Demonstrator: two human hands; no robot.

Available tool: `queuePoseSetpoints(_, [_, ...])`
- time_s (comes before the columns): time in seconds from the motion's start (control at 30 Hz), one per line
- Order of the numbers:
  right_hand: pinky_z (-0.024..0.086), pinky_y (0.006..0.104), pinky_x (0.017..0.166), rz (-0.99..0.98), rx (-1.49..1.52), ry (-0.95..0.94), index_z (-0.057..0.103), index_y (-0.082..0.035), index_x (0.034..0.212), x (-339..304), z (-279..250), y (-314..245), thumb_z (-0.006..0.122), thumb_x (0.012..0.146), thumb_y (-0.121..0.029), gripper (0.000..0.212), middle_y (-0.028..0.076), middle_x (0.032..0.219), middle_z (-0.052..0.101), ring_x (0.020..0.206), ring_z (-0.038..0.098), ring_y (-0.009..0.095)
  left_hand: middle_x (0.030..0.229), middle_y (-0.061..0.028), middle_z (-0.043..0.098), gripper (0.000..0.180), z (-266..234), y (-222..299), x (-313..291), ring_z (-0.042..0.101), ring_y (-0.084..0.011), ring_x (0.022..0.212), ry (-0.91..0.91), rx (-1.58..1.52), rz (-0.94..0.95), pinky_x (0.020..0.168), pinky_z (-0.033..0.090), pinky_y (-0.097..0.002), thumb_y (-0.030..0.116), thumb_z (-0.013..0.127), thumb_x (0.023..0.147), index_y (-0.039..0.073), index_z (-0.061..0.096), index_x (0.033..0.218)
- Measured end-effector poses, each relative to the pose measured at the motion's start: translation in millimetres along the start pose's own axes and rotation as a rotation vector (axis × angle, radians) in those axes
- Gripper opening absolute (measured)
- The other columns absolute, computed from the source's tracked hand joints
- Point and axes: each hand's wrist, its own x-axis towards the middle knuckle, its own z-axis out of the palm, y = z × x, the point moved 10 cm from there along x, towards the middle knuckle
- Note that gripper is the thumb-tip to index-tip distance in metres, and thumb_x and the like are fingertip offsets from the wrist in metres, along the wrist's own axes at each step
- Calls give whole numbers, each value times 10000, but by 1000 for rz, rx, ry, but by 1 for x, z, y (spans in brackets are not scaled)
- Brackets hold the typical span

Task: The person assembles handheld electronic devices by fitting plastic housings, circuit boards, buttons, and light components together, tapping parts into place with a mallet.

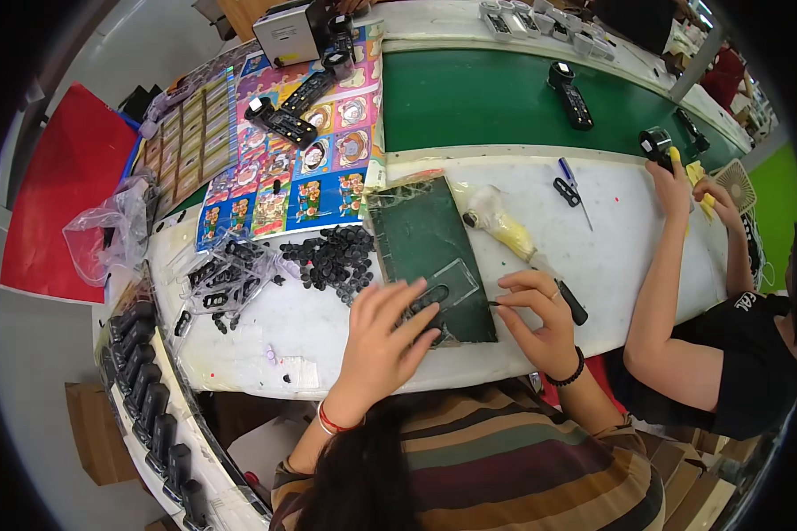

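My left hand [385, 332] lies with its fingers stretched and apart over the lower part of a dark green mat [429, 243]. Under and beside its fingertips are small black plastic parts [427, 301], partly hidden by the fingers. A clear rectangular plastic piece [460, 281] lies flat on the mat, right by those parts. At the mat's right edge, my right hand [540, 323] is closed, thumb and index pinching a thin dark thing too small to name. A black handle-shaped object [571, 303] shows just beyond its knuckles.
A pile of black round parts [332, 257] and clear bags [226, 270] lie to the left. Beyond the mat are a yellow-and-clear wrapped object [502, 226] and a screwdriver [577, 195]. Black handheld devices [292, 124] rest on printed sheets. A co-worker's hands [682, 190] work at right.
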Motion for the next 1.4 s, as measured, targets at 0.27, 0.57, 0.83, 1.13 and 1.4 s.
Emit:
queuePoseSetpoints(0.27, [490,363,789,-332,-112,-162,661,-62,848,23,40,-25,734,707,-28,163,50,1004,623,951,585,266,1183,-84,633,497,16,-16,5,565,-264,1104,-138,-210,-145,1063,329,-448,75,738,749,71,593,1224])
queuePoseSetpoints(0.57, [484,355,780,-318,-220,-221,686,-101,845,26,58,-14,753,691,-76,169,15,996,621,979,582,246,1163,-63,649,513,21,-28,2,583,-247,1079,-154,-308,-179,1075,312,-452,90,744,751,77,575,1235])
queuePoseSetpoints(0.83, [444,366,861,-337,-290,-313,698,-129,872,27,58,-19,737,733,-142,145,5,1077,613,1080,548,246,1210,-61,638,375,22,-29,0,584,-241,1096,-135,-308,-141,1069,327,-453,105,748,757,95,639,1115])
queuePoseSetpoints(1.13, [426,369,893,-268,-187,-364,713,-152,942,27,59,-9,723,750,-147,192,5,1144,616,1111,541,256,1215,-67,617,245,11,-19,0,562,-264,1132,-92,-147,-66,1032,363,-464,142,754,760,114,690,994])
queuePoseSetpoints(1.4, [418,367,876,-259,-130,-358,696,-131,893,29,55,-5,716,737,-145,158,33,1097,619,1065,560,259,1199,-56,617,263,11,-11,8,551,-250,1130,-195,-68,52,1016,378,-439,203,745,779,120,687,1022])
